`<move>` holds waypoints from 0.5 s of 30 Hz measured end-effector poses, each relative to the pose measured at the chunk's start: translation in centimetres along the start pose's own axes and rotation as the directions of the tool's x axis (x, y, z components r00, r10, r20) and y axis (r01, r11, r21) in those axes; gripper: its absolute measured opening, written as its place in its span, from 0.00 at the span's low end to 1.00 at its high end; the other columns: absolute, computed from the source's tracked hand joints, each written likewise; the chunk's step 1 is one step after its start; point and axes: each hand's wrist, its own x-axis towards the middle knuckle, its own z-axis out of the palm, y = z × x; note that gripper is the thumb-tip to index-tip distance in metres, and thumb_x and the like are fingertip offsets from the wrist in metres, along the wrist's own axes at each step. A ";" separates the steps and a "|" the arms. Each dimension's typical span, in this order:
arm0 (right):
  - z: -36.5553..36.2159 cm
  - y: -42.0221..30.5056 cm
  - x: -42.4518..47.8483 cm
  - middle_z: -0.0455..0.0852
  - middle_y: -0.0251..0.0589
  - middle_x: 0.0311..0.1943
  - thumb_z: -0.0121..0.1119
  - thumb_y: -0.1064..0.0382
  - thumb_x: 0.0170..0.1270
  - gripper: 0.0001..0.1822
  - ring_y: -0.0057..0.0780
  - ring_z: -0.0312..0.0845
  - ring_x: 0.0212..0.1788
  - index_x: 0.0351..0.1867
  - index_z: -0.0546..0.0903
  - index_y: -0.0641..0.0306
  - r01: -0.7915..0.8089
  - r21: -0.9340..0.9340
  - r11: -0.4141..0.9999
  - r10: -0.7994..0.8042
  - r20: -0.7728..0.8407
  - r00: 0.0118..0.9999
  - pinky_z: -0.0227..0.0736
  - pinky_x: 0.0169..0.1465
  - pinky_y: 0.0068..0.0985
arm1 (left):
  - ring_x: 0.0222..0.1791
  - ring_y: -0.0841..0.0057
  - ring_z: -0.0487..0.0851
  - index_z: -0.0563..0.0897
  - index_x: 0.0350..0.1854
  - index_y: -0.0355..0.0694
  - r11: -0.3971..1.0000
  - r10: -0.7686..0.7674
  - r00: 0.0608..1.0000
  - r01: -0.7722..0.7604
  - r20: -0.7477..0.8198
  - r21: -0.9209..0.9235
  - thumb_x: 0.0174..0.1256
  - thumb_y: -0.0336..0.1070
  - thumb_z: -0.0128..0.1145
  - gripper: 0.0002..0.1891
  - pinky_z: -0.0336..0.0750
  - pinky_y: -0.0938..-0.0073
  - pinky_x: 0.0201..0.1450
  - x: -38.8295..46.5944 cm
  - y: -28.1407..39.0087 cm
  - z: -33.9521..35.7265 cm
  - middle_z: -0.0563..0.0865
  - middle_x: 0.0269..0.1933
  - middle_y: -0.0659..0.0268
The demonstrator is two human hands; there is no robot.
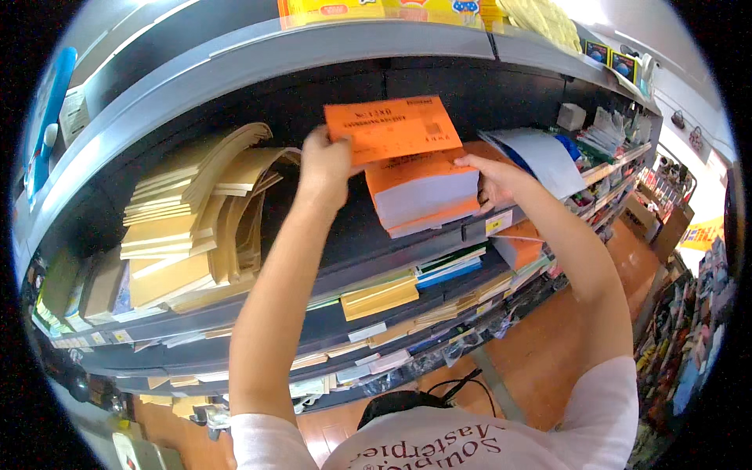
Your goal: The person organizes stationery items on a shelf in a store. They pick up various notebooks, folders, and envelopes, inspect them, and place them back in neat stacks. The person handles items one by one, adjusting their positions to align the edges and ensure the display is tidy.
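Observation:
An orange printed pad (pixel 392 132) with dark writing on its cover is gripped at its left edge by my left hand (pixel 324 164). It is raised above a thick stack of orange-covered pads (pixel 426 197) whose white page edges face me. The stack rests at the front edge of a dark shelf (pixel 317 235). At the stack's right side is my right hand (pixel 496 179), its thumb on the top cover and its other fingers down along the side. Part of those fingers is hidden.
Brown kraft envelopes (pixel 188 211) lean in a curved pile on the left. White sheets or folders (pixel 540 158) lie to the right of the stack. A grey upper shelf (pixel 364 44) runs overhead, with yellow packages on it. Lower shelves carry yellow envelopes (pixel 379 296) and more orange pads (pixel 518 244).

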 end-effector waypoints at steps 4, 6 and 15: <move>-1.1 1.0 0.9 0.58 0.55 0.63 0.52 0.39 0.56 0.40 0.54 0.58 0.61 0.65 0.56 0.58 0.060 0.007 0.998 -0.060 0.028 0.998 0.55 0.58 0.56 | 0.44 0.58 0.79 0.67 0.49 0.19 0.980 -0.193 0.980 0.194 0.043 -0.036 0.59 0.22 0.43 0.16 0.81 0.63 0.44 0.8 -4.1 1.7 0.76 0.47 0.48; -0.8 1.0 0.5 0.61 0.54 0.60 0.47 0.38 0.59 0.37 0.52 0.61 0.58 0.64 0.59 0.59 0.054 -0.001 0.999 -0.054 0.014 0.998 0.58 0.56 0.55 | 0.39 0.60 0.82 0.72 0.45 0.20 0.985 -0.170 0.984 0.168 0.055 0.047 0.58 0.24 0.45 0.14 0.82 0.66 0.40 1.0 -5.2 1.6 0.79 0.44 0.48; 0.5 0.9 -0.2 0.52 0.49 0.66 0.38 0.24 0.53 0.49 0.47 0.50 0.66 0.68 0.51 0.57 0.164 0.029 0.986 -0.164 0.009 0.986 0.46 0.60 0.59 | 0.51 0.60 0.76 0.75 0.49 0.31 0.752 -0.004 1.000 -0.012 0.023 0.659 0.52 0.44 0.58 0.26 0.68 0.68 0.54 2.0 -7.0 -1.1 0.78 0.48 0.47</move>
